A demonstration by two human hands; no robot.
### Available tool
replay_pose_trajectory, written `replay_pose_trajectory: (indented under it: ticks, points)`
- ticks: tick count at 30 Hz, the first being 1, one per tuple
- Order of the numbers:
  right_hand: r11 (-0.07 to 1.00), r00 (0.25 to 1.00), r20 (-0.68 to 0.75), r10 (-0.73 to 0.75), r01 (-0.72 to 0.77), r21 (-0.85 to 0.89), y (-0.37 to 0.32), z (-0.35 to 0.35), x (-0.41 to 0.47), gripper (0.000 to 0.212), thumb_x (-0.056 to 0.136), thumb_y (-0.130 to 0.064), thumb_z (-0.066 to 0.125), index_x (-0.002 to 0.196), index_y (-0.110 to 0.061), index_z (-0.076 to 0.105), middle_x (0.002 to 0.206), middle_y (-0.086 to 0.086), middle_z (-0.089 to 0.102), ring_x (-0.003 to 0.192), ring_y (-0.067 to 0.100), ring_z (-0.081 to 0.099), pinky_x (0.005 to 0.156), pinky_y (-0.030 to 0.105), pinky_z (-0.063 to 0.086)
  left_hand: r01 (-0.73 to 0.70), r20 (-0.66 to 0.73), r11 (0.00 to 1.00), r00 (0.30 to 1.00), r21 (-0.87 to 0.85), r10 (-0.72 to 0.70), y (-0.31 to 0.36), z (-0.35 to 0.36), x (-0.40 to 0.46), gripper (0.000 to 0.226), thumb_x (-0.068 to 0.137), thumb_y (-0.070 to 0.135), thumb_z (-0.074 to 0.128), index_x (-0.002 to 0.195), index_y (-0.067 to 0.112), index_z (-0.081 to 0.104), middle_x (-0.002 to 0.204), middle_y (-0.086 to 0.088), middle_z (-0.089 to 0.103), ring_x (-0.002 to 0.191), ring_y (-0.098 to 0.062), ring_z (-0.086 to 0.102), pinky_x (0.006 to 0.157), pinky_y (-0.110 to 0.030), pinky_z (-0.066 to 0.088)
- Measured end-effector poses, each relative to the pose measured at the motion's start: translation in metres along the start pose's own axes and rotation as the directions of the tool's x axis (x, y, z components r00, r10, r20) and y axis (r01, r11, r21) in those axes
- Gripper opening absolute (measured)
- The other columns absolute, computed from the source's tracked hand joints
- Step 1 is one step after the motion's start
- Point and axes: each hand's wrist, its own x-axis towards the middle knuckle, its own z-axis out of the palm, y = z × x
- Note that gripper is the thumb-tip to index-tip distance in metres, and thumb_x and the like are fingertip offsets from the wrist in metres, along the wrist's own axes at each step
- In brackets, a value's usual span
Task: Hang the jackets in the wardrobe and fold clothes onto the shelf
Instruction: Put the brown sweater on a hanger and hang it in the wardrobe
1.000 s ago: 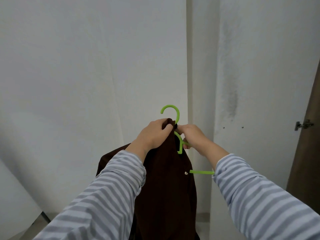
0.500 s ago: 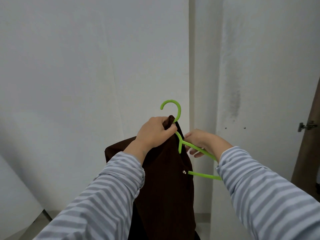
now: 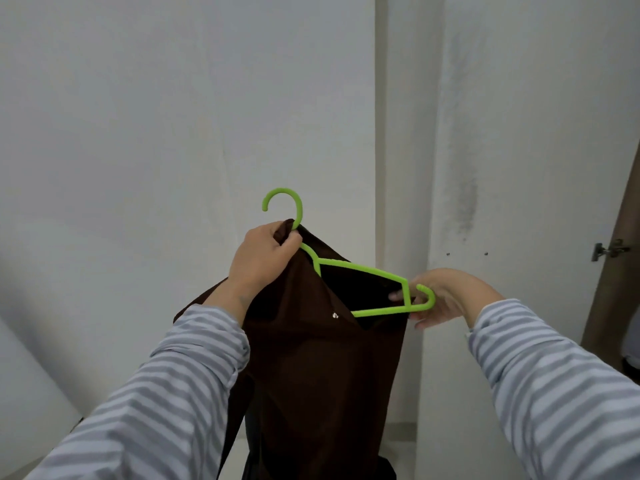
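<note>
A dark brown jacket (image 3: 311, 358) hangs down in front of me, partly over a bright green plastic hanger (image 3: 360, 268). My left hand (image 3: 263, 258) grips the jacket's top together with the hanger's neck, just under the hook. My right hand (image 3: 440, 299) holds the hanger's right end, where its small end hook sticks out, and its fingers pinch the jacket fabric there. The hanger's left arm is hidden inside the jacket.
White walls (image 3: 156, 133) fill the view, with a corner strip behind the jacket. A brown wardrobe door edge with a metal hinge (image 3: 609, 249) stands at the far right. A pale floor strip (image 3: 398, 431) shows low down.
My right hand has slid from the hanger's neck out to its right end. The hanger's right arm now stands spread out from the jacket. My left hand kept its grip.
</note>
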Motion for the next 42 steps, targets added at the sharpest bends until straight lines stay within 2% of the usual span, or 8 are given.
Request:
replay_pose_trajectory:
  ticks: [5,9,18,28,31,36,39,42]
  points:
    - [0.881,0.994,0.047,-0.103,0.069,0.469,-0.004,0.002,0.0,0.019,0.094,-0.003,0.051,0.078,-0.002,0.062,0.078,0.013,0.058,0.068,0.023,0.058,0.039,0.028,0.054,0.075,-0.067,0.996,0.995,-0.037,-0.078,-0.013,-0.004,0.004,0.036,0.087,0.035,0.052,0.058,0.019,0.036,0.056,0.002,0.041,0.055,-0.019,0.042,0.058,-0.031,0.033]
    - [0.622,0.992,0.055,-0.117,0.03,0.782,-0.015,0.01,0.004,0.017,0.096,-0.001,0.048,0.081,-0.003,0.056,0.084,0.01,0.055,0.073,0.018,0.056,0.061,0.029,0.057,0.146,-0.136,0.988,0.979,-0.051,-0.151,-0.024,-0.005,0.0,0.038,0.088,0.031,0.051,0.057,0.02,0.032,0.056,0.003,0.039,0.055,-0.02,0.04,0.056,-0.031,0.031]
    - [0.476,0.986,-0.067,-0.154,0.134,0.869,-0.045,0.006,-0.004,0.012,0.085,-0.001,0.037,0.082,-0.003,0.049,0.083,0.012,0.054,0.072,0.025,0.056,0.061,0.032,0.047,0.132,-0.211,0.99,0.97,0.057,-0.117,-0.03,-0.01,-0.005,0.038,0.092,0.033,0.049,0.059,0.017,0.037,0.057,-0.001,0.045,0.058,-0.023,0.045,0.054,-0.033,0.032]
    - [0.833,0.768,-0.445,-0.46,0.547,0.083,-0.056,0.012,-0.01,0.033,0.079,-0.006,0.053,0.106,-0.021,0.065,0.1,0.001,0.063,0.098,0.022,0.061,0.087,0.035,0.053,0.073,-0.23,0.969,0.973,0.238,-0.017,-0.008,0.026,-0.003,0.034,0.094,0.043,0.042,0.069,0.02,0.044,0.06,0.001,0.053,0.062,-0.023,0.054,0.054,-0.031,0.036]
    - [0.844,0.759,-0.37,-0.536,0.495,-0.207,-0.05,0.023,-0.013,0.075,0.076,-0.01,0.056,0.147,-0.019,0.03,0.114,0.002,0.06,0.105,0.024,0.059,0.095,0.041,0.049,0.051,-0.234,0.989,0.972,0.141,-0.016,0.011,0.036,0.006,0.032,0.095,0.043,0.042,0.072,0.021,0.047,0.062,0.001,0.054,0.064,-0.021,0.055,0.056,-0.031,0.038]
    - [0.766,0.701,-0.396,-0.594,0.342,-0.544,-0.022,0.035,-0.016,0.098,0.081,-0.01,0.055,0.151,-0.021,-0.013,0.073,-0.004,0.053,0.077,0.021,0.057,0.093,0.045,0.047,0.008,-0.238,1.0,0.971,0.025,-0.002,0.036,0.046,0.02,0.032,0.095,0.043,0.043,0.076,0.019,0.051,0.061,0.002,0.053,0.064,-0.019,0.055,0.056,-0.031,0.039]
    - [0.775,0.651,-0.471,-0.595,0.309,-0.552,-0.017,0.022,-0.016,0.081,0.088,-0.021,0.053,0.153,-0.021,0.004,0.092,0.001,0.063,0.092,0.024,0.059,0.098,0.043,0.041,-0.02,-0.208,0.999,0.978,-0.041,0.011,0.044,0.055,0.022,0.033,0.095,0.043,0.045,0.07,0.02,0.048,0.06,0.005,0.051,0.063,-0.019,0.054,0.057,-0.032,0.039]
    - [0.709,0.4,-0.588,-0.703,0.332,-0.622,-0.018,0.005,-0.019,0.048,0.089,-0.036,0.053,0.134,-0.024,0.042,0.118,0.002,0.055,0.115,0.025,0.047,0.095,0.041,0.038,-0.036,-0.148,0.99,0.989,-0.134,0.016,0.054,0.067,0.019,0.036,0.094,0.041,0.049,0.064,0.022,0.042,0.061,0.005,0.05,0.061,-0.017,0.051,0.058,-0.032,0.038]
